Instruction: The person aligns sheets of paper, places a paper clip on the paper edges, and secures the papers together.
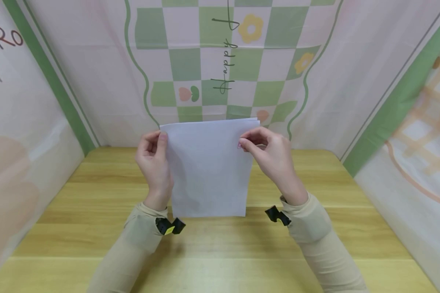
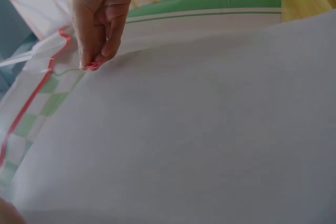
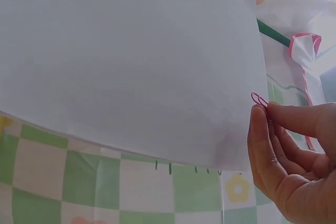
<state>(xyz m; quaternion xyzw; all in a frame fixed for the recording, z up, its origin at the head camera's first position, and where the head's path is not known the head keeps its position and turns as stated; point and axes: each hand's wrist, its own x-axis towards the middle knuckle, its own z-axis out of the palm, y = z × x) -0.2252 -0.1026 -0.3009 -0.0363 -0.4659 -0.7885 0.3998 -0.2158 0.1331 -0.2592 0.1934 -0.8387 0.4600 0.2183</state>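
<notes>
White paper sheets (image 1: 209, 171) stand upright above the wooden table, their top edges slightly apart at the upper right. My left hand (image 1: 155, 162) pinches them at the upper left corner, thumb on the near face. Between thumb and fingertips my right hand (image 1: 273, 156) pinches a small pink paper clip (image 3: 258, 99), close to the upper right part of the paper. In the right wrist view the clip's loop sticks out past the fingertips and overlaps the paper's edge. The left wrist view shows the right hand (image 2: 105, 19) with the clip (image 2: 92, 66) at the paper's far corner.
A light wooden table (image 1: 212, 256) lies beneath the hands. Behind it hangs a cloth (image 1: 185, 61) with green checks, flowers and lettering, and patterned cloths also close off the left and right sides. Black wrist cameras (image 1: 168, 226) sit on both beige sleeves (image 1: 315, 232).
</notes>
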